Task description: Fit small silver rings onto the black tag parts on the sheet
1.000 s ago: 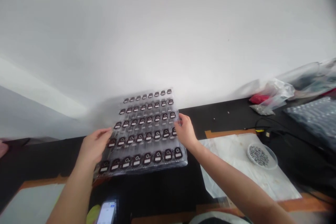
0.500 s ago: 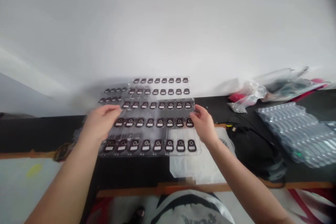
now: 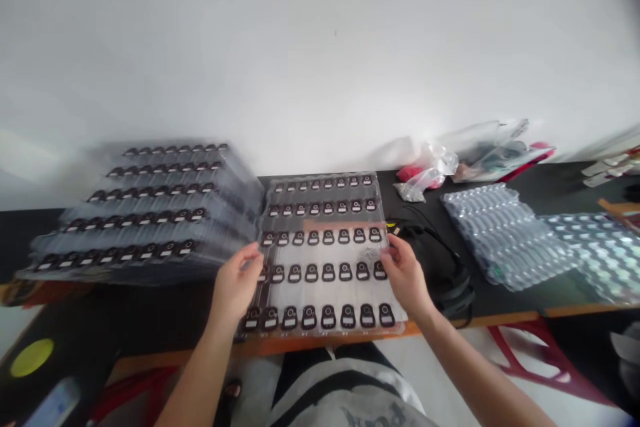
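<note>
A clear plastic tray [image 3: 320, 290] carries rows of small black devices, each with a round ring and a white label. My left hand [image 3: 241, 281] grips its left edge, thumb and fingers pinched together. At the opposite edge my right hand [image 3: 401, 271] is closed on the tray in the same way. The tray lies low over the black table, spanning its front edge; I cannot tell whether it touches the table. Through the plastic a white sheet shows below. Left of it stands a tall stack of similar filled trays [image 3: 150, 203].
A black headset-like item with a cable [image 3: 447, 273] lies right of the tray. Beyond it are stacked clear ridged trays [image 3: 505, 233] and plastic bags [image 3: 425, 170] by the wall. Red stools [image 3: 545, 360] stand below the table's front edge.
Both hands have carried the tray rightward and toward me, away from the stack. My view has turned left, showing the whole stack of filled trays.
</note>
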Action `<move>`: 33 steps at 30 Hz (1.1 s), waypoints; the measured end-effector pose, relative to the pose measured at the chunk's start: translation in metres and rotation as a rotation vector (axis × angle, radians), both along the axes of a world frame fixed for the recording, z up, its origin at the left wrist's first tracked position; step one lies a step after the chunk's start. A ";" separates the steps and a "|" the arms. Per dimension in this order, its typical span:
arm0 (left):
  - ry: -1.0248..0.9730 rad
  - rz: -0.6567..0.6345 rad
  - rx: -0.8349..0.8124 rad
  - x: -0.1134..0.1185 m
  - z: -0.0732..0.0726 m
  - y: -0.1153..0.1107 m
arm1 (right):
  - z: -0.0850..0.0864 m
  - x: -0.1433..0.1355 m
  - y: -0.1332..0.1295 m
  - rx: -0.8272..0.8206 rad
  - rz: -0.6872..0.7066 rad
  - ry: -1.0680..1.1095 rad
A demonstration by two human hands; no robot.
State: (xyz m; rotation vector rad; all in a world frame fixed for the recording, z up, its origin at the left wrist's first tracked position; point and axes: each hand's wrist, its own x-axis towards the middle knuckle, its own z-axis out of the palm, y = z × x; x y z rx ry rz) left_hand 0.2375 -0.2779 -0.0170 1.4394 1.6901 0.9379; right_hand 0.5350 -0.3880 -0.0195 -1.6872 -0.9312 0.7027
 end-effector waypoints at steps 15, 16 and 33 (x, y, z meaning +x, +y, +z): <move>0.161 0.015 -0.203 -0.060 -0.118 -0.055 | -0.153 -0.069 -0.038 0.019 0.086 0.037; 0.147 0.006 -0.199 -0.062 -0.124 -0.054 | -0.159 -0.071 -0.039 0.012 0.080 0.028; 0.208 -0.090 -0.081 -0.078 -0.188 -0.036 | -0.197 -0.094 -0.024 -0.159 -0.045 -0.409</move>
